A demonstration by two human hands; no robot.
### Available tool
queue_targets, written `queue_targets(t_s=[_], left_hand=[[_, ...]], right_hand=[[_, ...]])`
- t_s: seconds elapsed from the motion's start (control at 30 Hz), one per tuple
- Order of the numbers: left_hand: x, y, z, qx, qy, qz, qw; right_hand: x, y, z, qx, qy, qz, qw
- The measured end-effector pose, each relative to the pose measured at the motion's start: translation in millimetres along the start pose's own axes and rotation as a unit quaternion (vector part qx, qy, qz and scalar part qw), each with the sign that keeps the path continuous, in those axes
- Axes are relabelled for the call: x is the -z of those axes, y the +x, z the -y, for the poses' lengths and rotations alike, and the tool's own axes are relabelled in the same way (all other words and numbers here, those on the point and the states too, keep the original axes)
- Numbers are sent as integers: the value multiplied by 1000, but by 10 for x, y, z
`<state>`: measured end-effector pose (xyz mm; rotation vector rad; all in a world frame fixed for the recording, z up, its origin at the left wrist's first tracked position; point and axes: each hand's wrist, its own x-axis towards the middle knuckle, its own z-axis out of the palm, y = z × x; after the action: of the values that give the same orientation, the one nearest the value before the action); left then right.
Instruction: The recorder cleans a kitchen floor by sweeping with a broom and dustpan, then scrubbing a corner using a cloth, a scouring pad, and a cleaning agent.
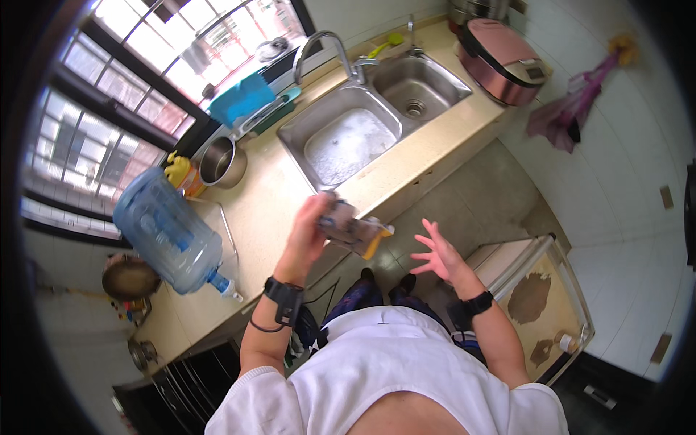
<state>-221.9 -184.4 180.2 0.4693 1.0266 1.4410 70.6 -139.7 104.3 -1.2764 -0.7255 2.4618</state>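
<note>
My left hand grips a crumpled plastic packet, greyish brown with a yellow strip at one end. The packet is blurred, and its contents cannot be made out. It hangs just in front of the counter's edge. To the right, my right hand is held over the floor with fingers spread and nothing in it. Beyond the packet, a steel double sink is set into the counter; foamy water lies in its larger bowl, below a curved faucet.
A large blue water bottle lies tilted over the left counter, near a steel pot and a yellow pump bottle. A pink rice cooker stands right of the sink. At my right is a worn-topped cabinet.
</note>
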Motion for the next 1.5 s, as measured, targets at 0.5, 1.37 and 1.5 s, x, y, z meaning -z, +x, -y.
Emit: queue_targets(t_s=[0.5,1.37,1.5], left_hand=[[174,466,163,-230,294,-106,922],[2322,1100,-13,84,668,-254,694],[2478,1244,16,116,619,-315,710]], right_hand=[[-1276,1466,238,374,-406,35,833],[-2732,1223,4437,214,-612,201,734],[-3178,1179,5140,237,-655,204,688]])
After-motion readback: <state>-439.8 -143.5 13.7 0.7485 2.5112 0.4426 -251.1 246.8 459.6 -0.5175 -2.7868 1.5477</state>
